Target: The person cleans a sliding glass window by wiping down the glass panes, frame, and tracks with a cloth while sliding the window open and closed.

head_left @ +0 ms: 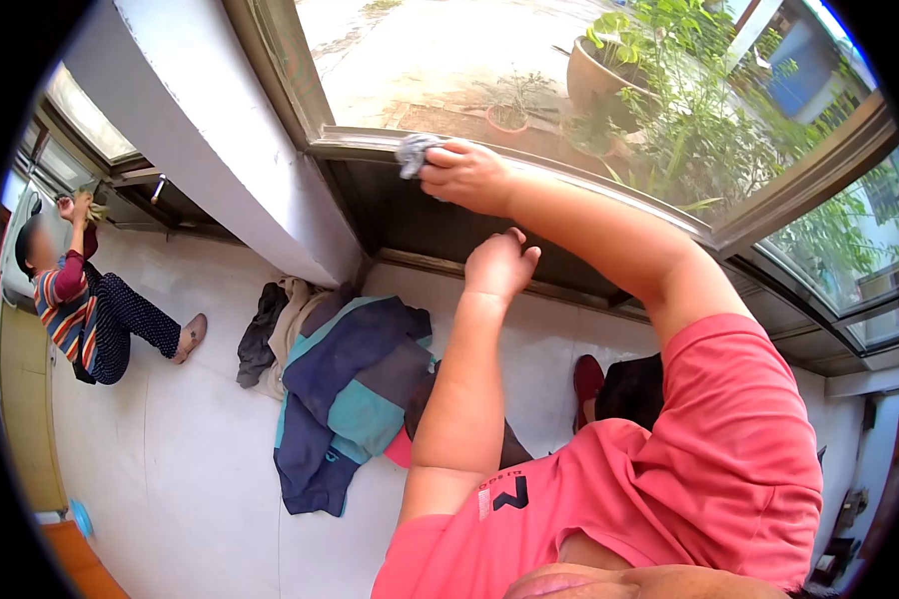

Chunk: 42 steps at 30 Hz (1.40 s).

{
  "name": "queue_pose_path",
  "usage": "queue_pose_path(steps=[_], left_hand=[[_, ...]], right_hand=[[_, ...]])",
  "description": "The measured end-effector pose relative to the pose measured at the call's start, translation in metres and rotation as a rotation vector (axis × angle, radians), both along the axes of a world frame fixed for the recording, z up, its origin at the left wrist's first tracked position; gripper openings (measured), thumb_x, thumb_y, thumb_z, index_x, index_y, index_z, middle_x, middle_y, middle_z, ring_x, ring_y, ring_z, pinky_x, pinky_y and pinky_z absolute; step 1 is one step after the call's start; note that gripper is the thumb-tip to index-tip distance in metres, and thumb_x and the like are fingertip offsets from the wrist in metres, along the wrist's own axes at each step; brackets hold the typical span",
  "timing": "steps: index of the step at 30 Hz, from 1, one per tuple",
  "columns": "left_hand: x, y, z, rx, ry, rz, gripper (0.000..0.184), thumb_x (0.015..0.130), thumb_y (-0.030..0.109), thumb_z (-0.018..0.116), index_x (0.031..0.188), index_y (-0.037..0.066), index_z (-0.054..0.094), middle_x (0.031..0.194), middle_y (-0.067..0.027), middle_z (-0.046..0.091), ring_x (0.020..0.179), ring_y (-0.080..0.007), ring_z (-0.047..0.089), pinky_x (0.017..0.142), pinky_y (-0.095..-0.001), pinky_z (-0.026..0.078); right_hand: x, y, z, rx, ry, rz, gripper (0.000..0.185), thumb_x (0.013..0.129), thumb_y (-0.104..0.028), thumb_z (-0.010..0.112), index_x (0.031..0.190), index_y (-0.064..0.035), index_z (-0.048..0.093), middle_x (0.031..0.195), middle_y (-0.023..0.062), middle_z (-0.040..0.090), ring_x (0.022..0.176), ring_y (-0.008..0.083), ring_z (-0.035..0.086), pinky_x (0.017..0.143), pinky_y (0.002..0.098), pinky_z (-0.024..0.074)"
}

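Note:
A crumpled grey cloth point(415, 156) is pressed against the bottom rail of the window frame point(569, 170), near its left corner. My right hand point(464, 177) is closed round it, with that arm reaching across from the right. Below and slightly right of it, my left hand point(501, 266) is in front of the dark panel under the window. Its fingers are loosely bent, thumb apart, and nothing shows in it; some fingers are partly hidden.
A pile of clothes point(355, 369) lies on the pale floor point(200, 449), beside a white pillar point(220, 130). At the far left another person point(75, 290) in a striped top crouches by a window, hands raised with a cloth. Potted plants point(609, 80) stand outside.

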<state>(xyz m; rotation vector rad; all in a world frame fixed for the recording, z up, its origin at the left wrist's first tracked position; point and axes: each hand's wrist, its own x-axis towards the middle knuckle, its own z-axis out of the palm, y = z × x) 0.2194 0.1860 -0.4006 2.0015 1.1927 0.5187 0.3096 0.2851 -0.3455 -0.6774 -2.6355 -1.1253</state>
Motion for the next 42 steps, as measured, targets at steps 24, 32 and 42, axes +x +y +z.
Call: queue_pose_path(steps=[24,32,42], left_hand=[[-0.018,-0.01,0.01,0.02,0.418,-0.074,0.035,0.089,0.037,0.06,0.104,0.007,0.069,0.1,-0.0181,0.07,0.099,-0.0348,0.066,0.084,-0.0438,0.053],[-0.012,0.015,-0.07,0.209,0.343,-0.132,0.034,0.091,0.038,0.058,0.106,0.01,0.07,0.104,-0.0159,0.071,0.096,-0.034,0.069,0.081,-0.0439,0.055],[-0.028,-0.003,-0.004,0.06,0.397,-0.138,0.04,0.088,0.04,0.062,0.112,0.007,0.066,0.106,-0.0183,0.07,0.102,-0.0362,0.065,0.087,-0.0457,0.051]], right_hand=[[-0.05,0.037,-0.009,0.057,-0.16,-0.056,0.014,0.079,-0.024,0.061,0.09,-0.0217,0.068,0.11,-0.0107,0.058,0.117,0.0129,0.047,0.102,0.0268,0.0379],[-0.1,0.083,-0.019,0.032,0.042,-0.022,0.006,0.076,-0.026,0.059,0.08,-0.0259,0.063,0.096,-0.0111,0.056,0.106,0.0136,0.049,0.094,0.0275,0.0407],[0.125,-0.115,-0.021,0.03,0.149,-0.253,0.016,0.074,-0.024,0.061,0.09,-0.0255,0.063,0.102,-0.0093,0.053,0.107,0.0139,0.049,0.091,0.0301,0.045]])
